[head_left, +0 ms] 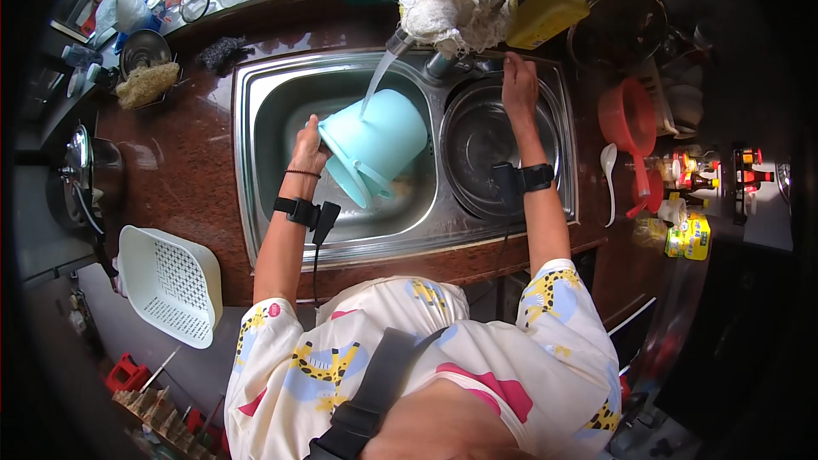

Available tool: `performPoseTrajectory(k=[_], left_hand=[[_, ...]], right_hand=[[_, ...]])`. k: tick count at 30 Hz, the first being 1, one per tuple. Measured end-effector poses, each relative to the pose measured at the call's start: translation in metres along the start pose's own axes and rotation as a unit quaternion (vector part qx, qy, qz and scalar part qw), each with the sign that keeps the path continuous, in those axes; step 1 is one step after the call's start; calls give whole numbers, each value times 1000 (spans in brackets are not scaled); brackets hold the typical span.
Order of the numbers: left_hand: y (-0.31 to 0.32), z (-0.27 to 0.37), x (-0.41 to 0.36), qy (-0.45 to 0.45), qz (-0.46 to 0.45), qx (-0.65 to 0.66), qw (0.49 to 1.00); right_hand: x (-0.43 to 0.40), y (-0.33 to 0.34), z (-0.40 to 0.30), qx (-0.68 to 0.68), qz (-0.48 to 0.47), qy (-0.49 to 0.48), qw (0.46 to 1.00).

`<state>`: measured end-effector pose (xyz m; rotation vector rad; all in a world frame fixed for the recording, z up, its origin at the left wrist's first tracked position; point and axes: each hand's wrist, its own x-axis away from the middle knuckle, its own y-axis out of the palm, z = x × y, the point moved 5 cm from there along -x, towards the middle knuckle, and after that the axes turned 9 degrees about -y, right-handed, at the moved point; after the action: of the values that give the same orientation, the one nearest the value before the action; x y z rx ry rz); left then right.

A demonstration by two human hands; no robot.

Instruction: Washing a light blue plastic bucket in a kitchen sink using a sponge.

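My left hand holds a light blue plastic bucket by its rim, tilted on its side over the left basin of a steel sink. Water runs from the faucet spout onto the bucket's outer wall. The bucket's handle hangs at its mouth. A whitish cloth is draped over the faucet. My right hand is raised beside the faucet's base, above the right basin, near the lever area; whether it touches anything is unclear. A round metal pan lies in the right basin beneath my right forearm.
A yellow bottle with a pump stands behind the sink. Right of it are a red plastic dipper and a white spoon. At left are a white strainer basket, a lidded pot and a loofah-like scrubber.
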<state>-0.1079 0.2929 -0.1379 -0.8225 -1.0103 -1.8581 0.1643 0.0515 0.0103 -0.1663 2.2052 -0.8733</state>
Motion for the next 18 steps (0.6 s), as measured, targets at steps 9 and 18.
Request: performPoseTrajectory(k=[9, 18], left_hand=[[-14, -7, -22, -11, -71, 97, 993], [-1, -44, 31, 53, -161, -256, 952]], right_hand=[[-17, 39, 42, -52, -80, 31, 995], [-33, 55, 61, -131, -113, 214, 961]])
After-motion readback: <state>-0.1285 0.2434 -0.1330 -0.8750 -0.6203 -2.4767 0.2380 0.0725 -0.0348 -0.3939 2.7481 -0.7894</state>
